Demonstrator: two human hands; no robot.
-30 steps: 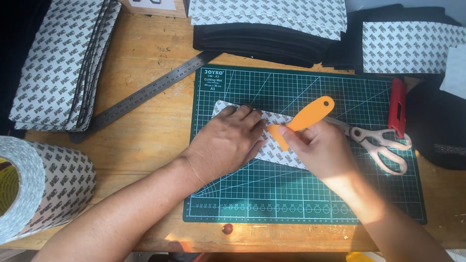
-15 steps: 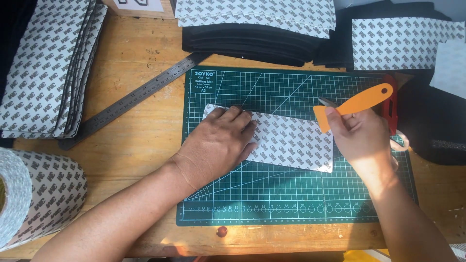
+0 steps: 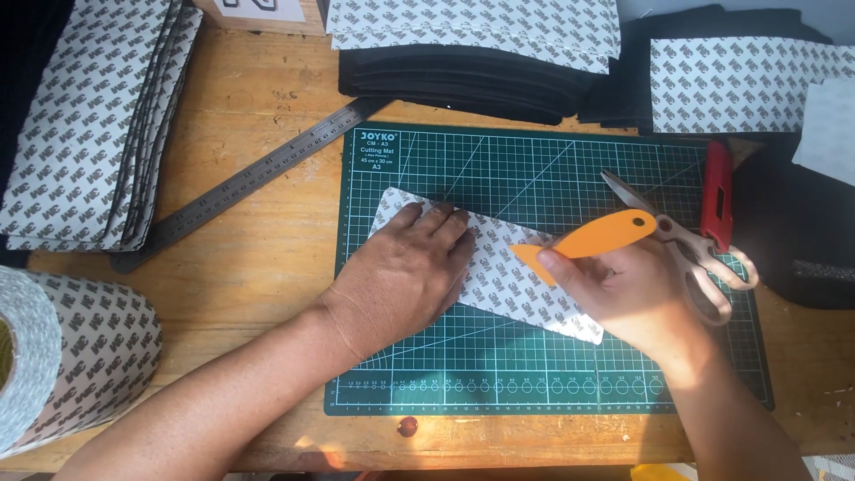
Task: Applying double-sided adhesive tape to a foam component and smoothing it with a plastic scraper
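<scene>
A white patterned rectangular sheet [image 3: 512,272] lies slanted on the green cutting mat [image 3: 534,169]. My left hand [image 3: 401,281] presses flat on the sheet's left half, fingers spread toward its upper edge. My right hand [image 3: 623,294] grips an orange plastic scraper [image 3: 592,240], whose blade end rests on the sheet's right half. The lower right part of the sheet is hidden under my right hand.
Scissors [image 3: 690,249] and a red utility knife [image 3: 715,194] lie on the mat's right side. A steel ruler [image 3: 249,183] lies diagonally to the left. Stacks of patterned sheets [image 3: 80,134] sit left and at the back [image 3: 472,27]; a patterned tape roll [image 3: 62,356] sits bottom left.
My right hand brought the scraper back from the mat's right side onto the sheet. My left hand stayed pressed on the sheet.
</scene>
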